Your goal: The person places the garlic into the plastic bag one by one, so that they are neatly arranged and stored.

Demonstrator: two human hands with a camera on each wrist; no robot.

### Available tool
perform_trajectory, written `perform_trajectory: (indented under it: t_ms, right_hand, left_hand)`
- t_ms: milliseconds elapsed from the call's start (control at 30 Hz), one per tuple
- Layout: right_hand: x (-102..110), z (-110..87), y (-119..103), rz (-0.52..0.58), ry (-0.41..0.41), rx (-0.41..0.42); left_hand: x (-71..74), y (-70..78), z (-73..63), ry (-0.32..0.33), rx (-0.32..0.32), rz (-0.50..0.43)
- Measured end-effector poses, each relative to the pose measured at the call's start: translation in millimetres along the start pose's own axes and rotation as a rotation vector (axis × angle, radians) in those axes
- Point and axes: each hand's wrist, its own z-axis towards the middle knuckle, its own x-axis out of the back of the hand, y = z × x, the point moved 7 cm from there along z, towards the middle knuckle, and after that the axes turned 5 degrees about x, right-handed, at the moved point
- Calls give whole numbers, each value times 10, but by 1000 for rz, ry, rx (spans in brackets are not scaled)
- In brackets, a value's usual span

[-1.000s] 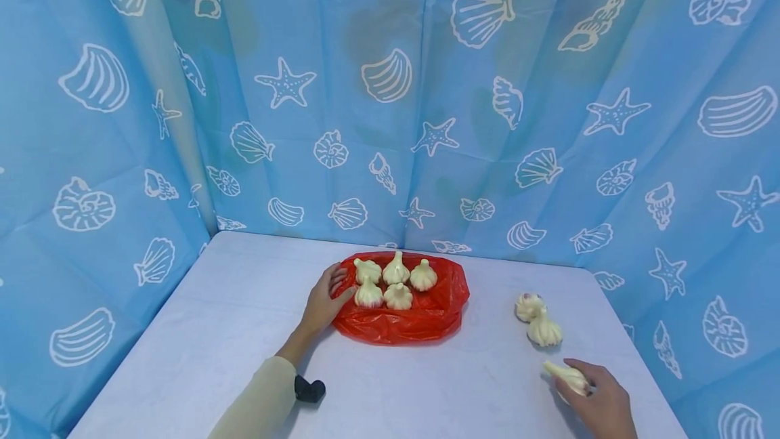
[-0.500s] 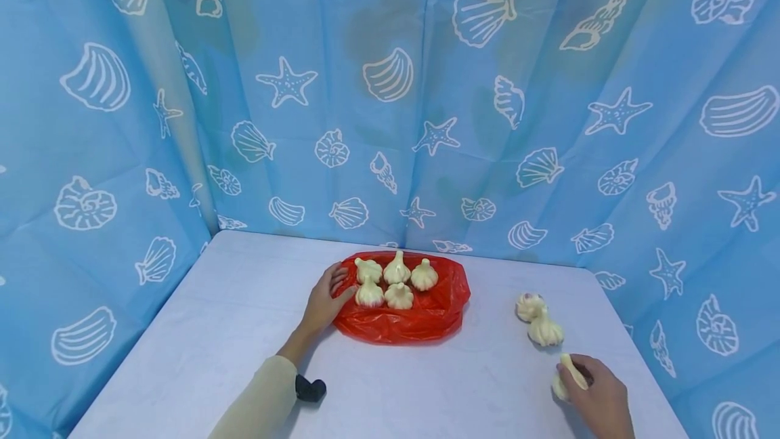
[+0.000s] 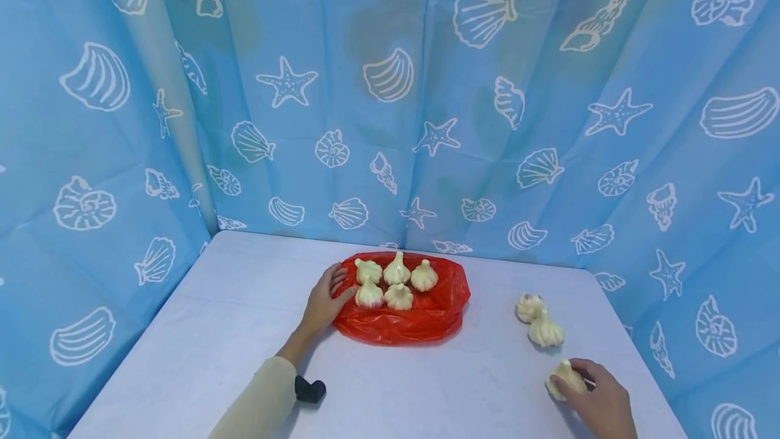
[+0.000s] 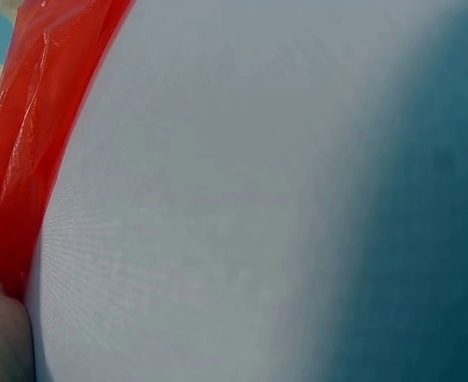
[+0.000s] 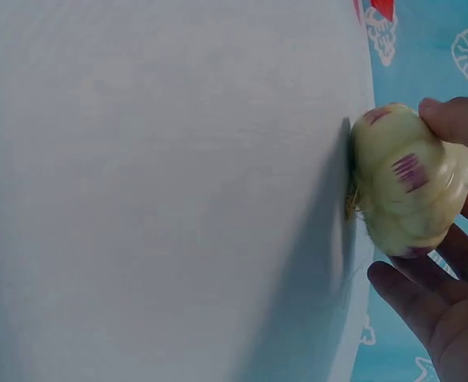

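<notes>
Near the back of the table, a red plastic bag (image 3: 396,330) lies spread wide, with several garlic bulbs (image 3: 399,297) grouped inside it toward the left. My left hand (image 3: 323,300) rests along the bag's left edge, fingers and thumb apart over the red plastic; only a part of it enters the left wrist view, beside the bag (image 4: 35,119). Low on the right, my right hand (image 3: 600,395) holds a garlic bulb (image 3: 567,381) between thumb and fingers, its stem up. In the right wrist view the bulb (image 5: 405,179) shows purple streaks, its rooty base close over the table.
Two more garlic bulbs (image 3: 545,330) sit together on the right side of the white table (image 3: 426,391), beyond my right hand. A blue shell-print curtain (image 3: 390,120) encloses the back and sides. A black strap piece (image 3: 311,389) sits at my left sleeve.
The bulb in my right hand has turned from lying sideways, stem to the left, to standing stem up. My left hand, the bag and the other bulbs have stayed put.
</notes>
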Motion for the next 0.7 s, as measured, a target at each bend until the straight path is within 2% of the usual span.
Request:
perform_trajectory:
  t_ms: [400, 567, 700]
  right_hand:
    - [-26, -24, 46, -35, 31, 52]
    - [-32, -20, 64, -24, 9, 34]
    - [-27, -25, 54, -23, 21, 37]
  left_hand:
    - [-12, -12, -14, 3, -5, -5]
    - [-20, -14, -19, 2, -1, 0]
    - [-20, 1, -14, 4, 1, -5]
